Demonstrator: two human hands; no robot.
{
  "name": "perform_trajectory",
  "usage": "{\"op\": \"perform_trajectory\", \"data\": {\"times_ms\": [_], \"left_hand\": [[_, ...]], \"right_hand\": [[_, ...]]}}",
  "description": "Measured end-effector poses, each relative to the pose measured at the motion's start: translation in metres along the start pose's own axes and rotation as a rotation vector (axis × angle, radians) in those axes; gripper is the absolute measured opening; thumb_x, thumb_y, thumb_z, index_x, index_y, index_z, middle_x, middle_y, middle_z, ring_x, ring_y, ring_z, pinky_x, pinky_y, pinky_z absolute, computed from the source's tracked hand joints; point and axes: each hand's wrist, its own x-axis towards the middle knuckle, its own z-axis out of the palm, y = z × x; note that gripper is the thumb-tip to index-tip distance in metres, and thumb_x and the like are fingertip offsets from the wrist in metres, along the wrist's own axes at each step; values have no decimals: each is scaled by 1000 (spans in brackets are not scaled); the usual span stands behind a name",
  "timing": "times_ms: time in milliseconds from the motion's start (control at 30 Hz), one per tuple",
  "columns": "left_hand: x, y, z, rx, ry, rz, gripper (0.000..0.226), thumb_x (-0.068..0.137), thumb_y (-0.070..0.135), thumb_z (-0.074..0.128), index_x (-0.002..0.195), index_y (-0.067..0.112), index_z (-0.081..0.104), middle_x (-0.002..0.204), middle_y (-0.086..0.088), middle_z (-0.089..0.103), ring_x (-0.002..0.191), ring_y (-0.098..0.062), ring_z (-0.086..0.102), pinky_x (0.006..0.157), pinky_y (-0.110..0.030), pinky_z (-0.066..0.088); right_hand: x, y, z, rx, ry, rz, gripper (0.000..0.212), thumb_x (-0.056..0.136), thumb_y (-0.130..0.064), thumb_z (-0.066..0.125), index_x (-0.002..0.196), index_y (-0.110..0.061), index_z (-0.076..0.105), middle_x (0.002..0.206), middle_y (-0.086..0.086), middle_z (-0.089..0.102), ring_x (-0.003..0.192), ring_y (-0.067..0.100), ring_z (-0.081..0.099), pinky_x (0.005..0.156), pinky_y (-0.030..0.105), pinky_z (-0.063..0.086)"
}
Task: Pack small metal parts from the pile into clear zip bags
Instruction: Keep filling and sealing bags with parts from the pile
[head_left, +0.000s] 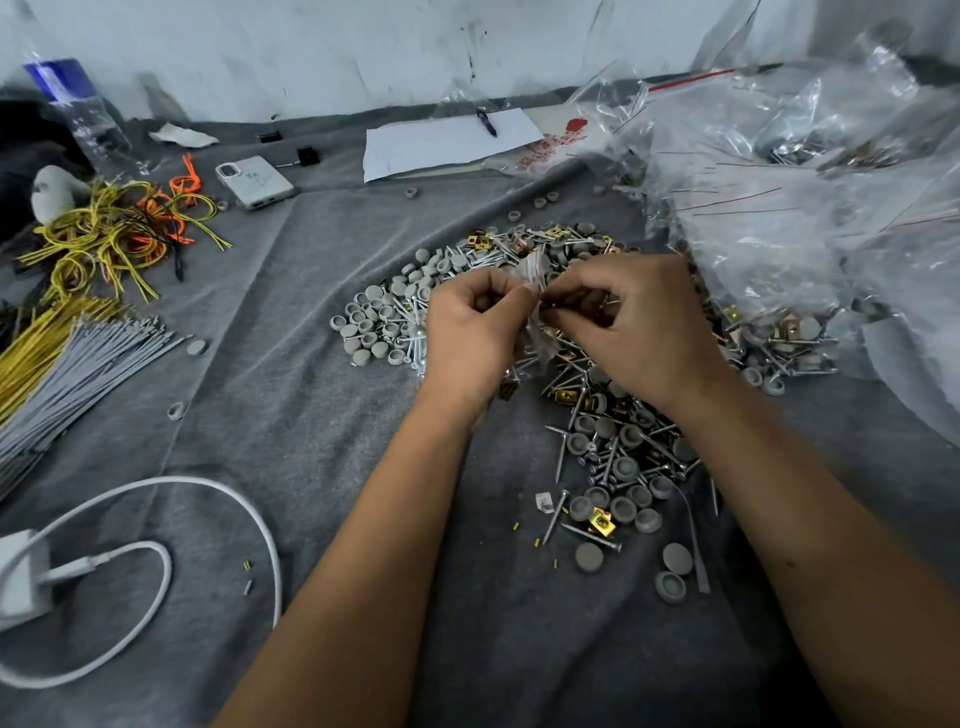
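Two hands meet over a grey cloth that covers the whole work surface, and on it the pile of screws, grey caps and brass-coloured clips spreads from the centre toward the near right. Far right, a heap of clear bags crowds that edge and overhangs the pile, so open room lies mostly to the near left, where only a white cable loops. Bundled wires and grey ties fill the far left. Between the hands, just above the pile's middle, hangs one small zip bag with a red strip at its mouth. The left hand pinches the bag's left side with curled fingers; the right hand is curled against its right side, seemingly pinching it too, though whether it also holds parts I cannot tell. Such film is likely light, limp and slippery, best taken at the stiffer zip lip; the screws look pointed enough to puncture it.
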Motion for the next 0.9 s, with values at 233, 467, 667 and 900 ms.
{"op": "perform_trajectory", "data": {"times_ms": [233,467,667,900], "left_hand": [[0,0,-1,-22,-10,-23,18,92,0,66,75,5,64,53,0,56,43,-10,49,40,-17,37],[0,5,-4,-31,32,-38,23,94,0,65,73,10,64,50,2,54,38,-6,44,38,-17,34],[3,7,-9,-114,144,-32,25,91,2,64,68,12,61,48,1,49,38,-9,37,39,-16,28],[6,6,-11,-151,196,-8,42,89,-1,61,54,22,59,49,3,47,43,-10,38,40,-18,28]], "right_hand": [[1,4,2,-11,-95,57,16,86,-14,81,102,-15,81,94,0,70,79,5,60,74,21,48],[-1,8,6,103,-57,194,14,96,-12,70,105,-18,80,80,-23,68,64,-15,62,57,3,44],[2,9,3,253,22,295,13,97,-14,68,103,-23,76,79,-13,71,64,2,66,56,15,48],[-2,10,5,-249,-207,147,24,95,-16,71,118,-20,75,112,1,68,100,15,61,90,38,54]]}}
